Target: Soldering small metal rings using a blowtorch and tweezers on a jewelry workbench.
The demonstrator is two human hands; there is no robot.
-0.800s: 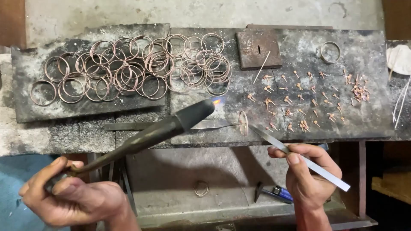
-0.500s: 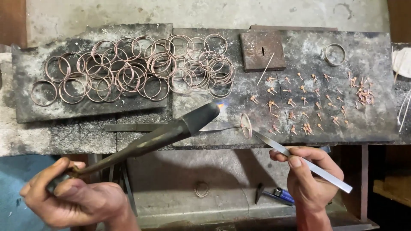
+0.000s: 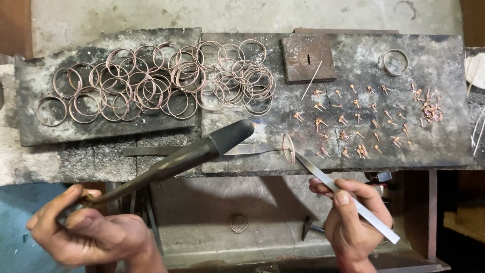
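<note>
While my left hand (image 3: 88,235) grips the torch (image 3: 197,151), my right hand (image 3: 353,222) pinches tweezers (image 3: 343,194) holding a ring (image 3: 288,148). Keep the flame on the joint, ring steady, clear of the ring pile (image 3: 156,81).

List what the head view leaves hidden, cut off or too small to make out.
- Left hand: the torch handle end is covered by the fingers.
- Torch flame: only a faint glow at the nozzle, extent unclear.
- Right hand: the tweezers tips at the small ring are too fine to judge contact.
- Small copper pieces: too small for shape.
- White object: cut off by the right edge.
</note>
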